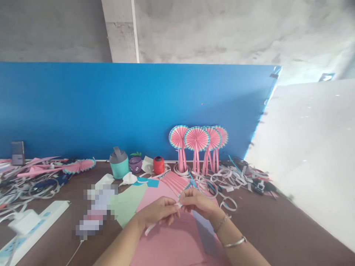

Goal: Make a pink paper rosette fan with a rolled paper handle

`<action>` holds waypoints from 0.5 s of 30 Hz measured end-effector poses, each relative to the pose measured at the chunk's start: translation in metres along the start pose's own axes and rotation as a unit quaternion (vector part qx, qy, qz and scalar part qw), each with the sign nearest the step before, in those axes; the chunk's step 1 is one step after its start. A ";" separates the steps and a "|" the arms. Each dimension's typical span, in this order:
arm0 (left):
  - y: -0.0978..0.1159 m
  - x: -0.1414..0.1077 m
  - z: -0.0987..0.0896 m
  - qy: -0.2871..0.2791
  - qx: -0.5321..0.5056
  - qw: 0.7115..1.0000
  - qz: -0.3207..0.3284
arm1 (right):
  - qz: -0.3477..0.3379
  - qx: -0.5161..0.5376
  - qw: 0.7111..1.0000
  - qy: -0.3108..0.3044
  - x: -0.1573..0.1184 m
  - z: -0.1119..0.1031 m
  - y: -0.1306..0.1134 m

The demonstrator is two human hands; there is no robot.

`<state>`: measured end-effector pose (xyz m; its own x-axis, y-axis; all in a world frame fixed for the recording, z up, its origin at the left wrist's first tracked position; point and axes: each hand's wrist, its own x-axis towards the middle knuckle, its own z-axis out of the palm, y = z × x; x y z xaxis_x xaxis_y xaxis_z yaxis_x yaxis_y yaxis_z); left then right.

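Observation:
My left hand (159, 210) and my right hand (198, 202) meet over the pink paper (174, 240), thumbs and fingertips pinched together. Between them they grip a narrow white strip of tape (150, 229), whose loose end hangs out below my left hand. Fingers hide the part where the two grips meet. Just beyond my hands lies a pleated pink paper piece (175, 181) with a striped edge. Under my right wrist a blue-grey sheet (206, 232) shows, and a green sheet (129, 203) lies left of the pink one.
Several round pink paper fans (196, 139) stand against the blue partition (111, 107). White tape rings (229, 204) and scraps clutter the right back. A teal cup (119, 165), purple pot (135, 164) and red thread spool (159, 165) line the back. A power strip (36, 229) lies left.

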<state>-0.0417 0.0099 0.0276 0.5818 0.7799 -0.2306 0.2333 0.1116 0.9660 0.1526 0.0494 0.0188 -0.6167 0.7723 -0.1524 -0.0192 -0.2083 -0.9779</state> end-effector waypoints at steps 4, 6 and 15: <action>-0.004 0.004 -0.002 0.208 0.140 0.960 0.126 | -0.011 0.032 0.999 0.042 0.002 -0.004 0.001; -0.007 0.005 -0.003 0.410 0.257 0.838 0.251 | -0.041 0.052 0.993 0.096 0.005 -0.006 0.002; -0.011 0.012 0.015 0.402 0.312 0.799 0.321 | -0.157 -0.015 0.963 0.217 0.010 0.021 0.002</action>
<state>-0.0254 0.0085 0.0122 0.1083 0.7243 0.6809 0.5767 -0.6037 0.5505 0.1304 0.0440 0.0179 -0.1974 0.9739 0.1117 -0.1239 0.0882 -0.9884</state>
